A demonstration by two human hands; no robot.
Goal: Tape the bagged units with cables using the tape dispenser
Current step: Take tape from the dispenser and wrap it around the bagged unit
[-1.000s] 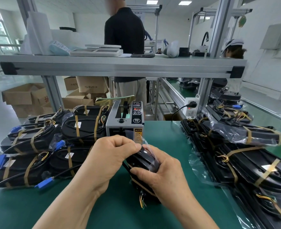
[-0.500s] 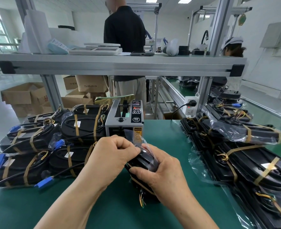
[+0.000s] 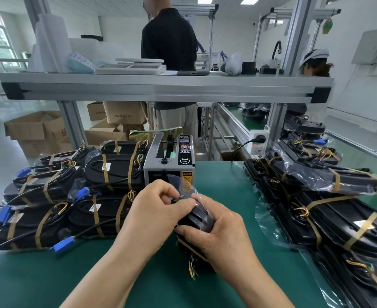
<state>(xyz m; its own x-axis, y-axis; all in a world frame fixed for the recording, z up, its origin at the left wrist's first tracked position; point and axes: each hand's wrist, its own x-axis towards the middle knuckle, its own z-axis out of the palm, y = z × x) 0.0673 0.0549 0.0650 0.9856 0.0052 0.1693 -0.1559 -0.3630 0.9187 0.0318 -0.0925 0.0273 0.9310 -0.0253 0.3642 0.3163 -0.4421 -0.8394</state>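
A black bagged unit (image 3: 199,218) stands on end on the green mat (image 3: 50,276), in front of the grey tape dispenser (image 3: 168,165). My left hand (image 3: 154,210) pinches the loose clear bag at the unit's top. The unit's right side and front are gripped by my right hand (image 3: 216,232). A brown tape band crosses the unit low down, and coloured wires (image 3: 193,268) hang out below my right hand. Most of the unit is hidden by my hands.
Taped units with blue-plug cables (image 3: 50,207) lie stacked on the left. More taped bagged units (image 3: 329,221) pile up on the right. An aluminium shelf (image 3: 161,87) spans overhead. A person in black (image 3: 168,41) stands behind the bench, near cardboard boxes (image 3: 34,132).
My left fingers have shifted slightly on the bag's top, and the clear plastic flap now stands up a little more. The unit and my right hand have stayed in place.
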